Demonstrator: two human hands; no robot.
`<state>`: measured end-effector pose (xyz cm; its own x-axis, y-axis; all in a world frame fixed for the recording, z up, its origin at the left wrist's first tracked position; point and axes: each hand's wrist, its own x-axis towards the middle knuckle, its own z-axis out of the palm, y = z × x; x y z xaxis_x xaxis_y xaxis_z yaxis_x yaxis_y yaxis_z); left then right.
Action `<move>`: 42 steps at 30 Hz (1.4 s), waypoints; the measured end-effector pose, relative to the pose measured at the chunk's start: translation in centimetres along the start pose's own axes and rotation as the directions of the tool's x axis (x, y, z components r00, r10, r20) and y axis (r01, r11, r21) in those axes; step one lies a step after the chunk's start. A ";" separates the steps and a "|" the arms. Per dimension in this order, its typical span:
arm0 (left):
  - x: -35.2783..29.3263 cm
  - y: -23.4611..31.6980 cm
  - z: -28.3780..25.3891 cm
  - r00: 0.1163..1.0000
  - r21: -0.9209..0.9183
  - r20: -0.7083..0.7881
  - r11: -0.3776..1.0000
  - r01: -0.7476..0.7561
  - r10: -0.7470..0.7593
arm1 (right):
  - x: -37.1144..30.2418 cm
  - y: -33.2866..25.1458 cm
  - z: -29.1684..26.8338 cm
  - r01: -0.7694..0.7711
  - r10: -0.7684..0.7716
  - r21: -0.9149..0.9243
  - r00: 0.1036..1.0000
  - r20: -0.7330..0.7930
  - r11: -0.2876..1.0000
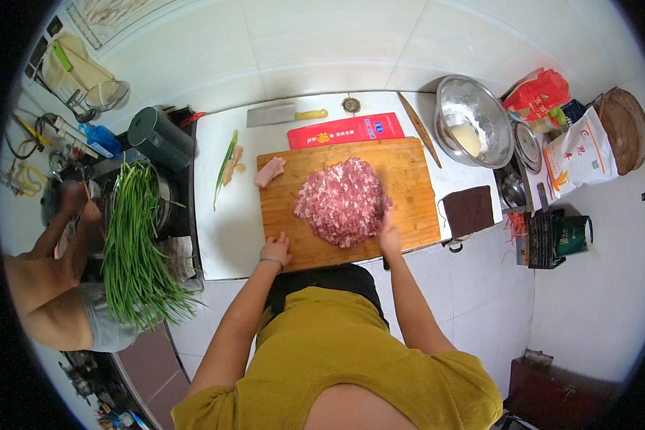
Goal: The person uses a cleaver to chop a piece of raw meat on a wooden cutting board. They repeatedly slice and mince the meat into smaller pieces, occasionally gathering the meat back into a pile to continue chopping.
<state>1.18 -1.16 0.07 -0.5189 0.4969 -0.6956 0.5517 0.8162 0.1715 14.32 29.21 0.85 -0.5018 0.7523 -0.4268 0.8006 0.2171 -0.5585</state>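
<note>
A flattened mound of minced meat (340, 203) lies on the wooden cutting board (416, 175). My right hand (390, 240) is closed round a knife (385, 264) at the mound's right edge. Its dark handle end shows below my fist, and the blade is blurred and seen nearly edge-on. My left hand (278, 251) rests on the board's near left corner, fingers stretched out and holding nothing. A pale pink piece of meat (269, 173) sits at the board's upper left.
Behind the board lie a cleaver (272, 115) and a red packet (347, 130). Scallion (226, 161) and ginger (232, 165) are at left. A steel bowl (473, 118) stands right, above a dark cloth (469, 211). Another person's hands (79, 204) work beyond long green chives (136, 244).
</note>
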 end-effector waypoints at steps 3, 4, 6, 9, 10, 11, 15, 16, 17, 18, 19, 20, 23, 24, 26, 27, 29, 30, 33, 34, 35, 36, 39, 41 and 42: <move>-0.1 -0.3 -0.4 1.000 -0.006 0.021 1.000 0.016 -0.016 | 0.3 -0.7 -1.9 -0.022 0.015 0.064 0.994 0.113 0.998; -0.2 -0.1 -0.1 0.999 0.000 0.039 1.000 0.012 -0.012 | 0.4 -2.0 -3.8 -0.074 0.069 0.028 0.983 0.172 0.997; -0.1 0.0 0.0 0.998 -0.006 0.055 0.999 0.035 -0.034 | -1.3 -4.5 -7.3 -0.022 -0.012 0.337 0.995 0.099 0.941; 0.2 0.1 0.1 0.998 0.046 0.048 0.998 0.032 -0.034 | -1.9 -4.1 -6.9 0.092 -0.062 0.456 0.995 -0.080 0.885; 0.2 0.0 0.2 0.999 0.073 0.043 0.997 0.025 -0.028 | -1.3 -2.4 -4.1 0.172 -0.109 0.309 0.971 -0.212 0.935; 0.2 0.1 0.2 0.999 0.062 0.038 0.998 0.029 -0.032 | -0.3 -0.3 -1.1 0.230 -0.171 0.146 0.927 -0.334 0.962; 1.6 -1.2 1.2 1.000 0.029 -0.011 0.999 0.018 -0.018 | 1.0 1.0 -1.2 0.076 -0.071 0.130 0.997 -0.036 0.989; 1.6 -1.2 1.8 1.000 0.028 -0.013 1.000 0.013 -0.012 | 0.0 -1.1 -4.1 -0.045 0.032 0.147 0.996 0.088 0.988; 1.5 -1.1 2.3 1.000 0.027 -0.014 1.000 0.007 -0.006 | -1.3 -3.1 -6.5 -0.015 -0.003 0.208 0.996 0.086 0.978; 1.2 -0.8 1.7 1.000 0.041 -0.021 0.999 0.009 -0.008 | -1.5 -3.4 -7.2 -0.029 0.023 0.382 1.000 0.021 0.924; 1.1 -0.6 1.4 1.000 0.054 -0.029 0.998 0.011 -0.009 | -1.4 -3.1 -7.0 0.023 0.000 0.369 0.998 -0.062 0.929; 1.1 -0.5 1.4 0.999 0.062 -0.033 0.998 0.019 -0.017 | -1.2 -2.4 -6.1 0.073 -0.024 0.355 0.990 -0.141 0.932; 1.1 -0.1 1.1 0.999 0.065 -0.037 0.997 0.032 -0.029 | 0.0 1.1 -1.1 0.138 -0.094 0.155 0.961 -0.260 0.978; 0.7 0.1 0.4 0.999 0.048 -0.037 0.998 0.036 -0.034 | 0.2 1.4 -0.5 0.130 -0.117 0.062 0.977 -0.180 0.990; 0.8 -0.1 0.1 0.998 0.042 -0.044 0.998 0.037 -0.035 | 0.5 0.8 -2.1 0.215 -0.204 0.057 0.968 -0.148 0.975; 0.9 -0.5 1.0 0.999 0.047 -0.041 0.998 0.029 -0.027 | 0.2 -0.6 -4.9 0.131 -0.127 0.090 0.990 -0.054 0.987; 1.0 -0.4 1.2 0.999 0.084 -0.030 0.996 0.020 -0.017 | -0.3 -1.8 -7.6 -0.015 0.009 0.240 1.000 0.024 0.971; 0.9 -0.1 0.9 1.000 0.111 -0.017 0.994 0.024 -0.022 | -0.5 -2.0 -8.1 -0.070 0.067 0.357 0.998 0.021 0.931; 0.0 0.8 -0.5 0.998 0.047 -0.003 0.997 0.058 -0.058 | 1.4 1.4 -3.8 -0.062 0.118 0.266 0.973 -0.199 0.962; -0.1 0.9 -1.1 0.997 0.000 -0.005 0.997 0.074 -0.074 | 2.5 4.0 -0.9 0.093 -0.042 0.147 0.947 -0.318 0.985; 0.1 0.6 -0.5 0.998 0.011 -0.010 0.998 0.065 -0.065 | 3.0 4.0 -1.2 0.113 -0.080 0.122 0.966 -0.247 0.986; 0.5 0.2 0.2 0.998 0.020 -0.017 0.998 0.055 -0.055 | 3.5 3.9 -1.7 0.136 -0.118 0.098 0.977 -0.177 0.986; 0.9 -0.4 1.1 0.999 0.033 -0.027 0.999 0.042 -0.041 | 2.6 1.7 -5.5 0.050 -0.048 0.202 0.999 -0.011 0.978; 0.6 0.0 0.5 0.998 0.013 -0.021 0.998 0.057 -0.057 | 0.3 -1.5 -7.2 -0.015 0.016 0.430 1.000 0.000 0.903; 0.3 0.5 -0.1 0.997 -0.004 -0.010 0.997 0.074 -0.074 | 0.9 -0.6 -6.0 0.000 0.028 0.441 0.998 -0.057 0.898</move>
<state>1.24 -0.60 0.01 -0.5647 0.4380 -0.6995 0.5094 0.8518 0.1221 15.37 33.53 5.06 -0.4594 0.7926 -0.4010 0.5742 -0.0794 -0.8148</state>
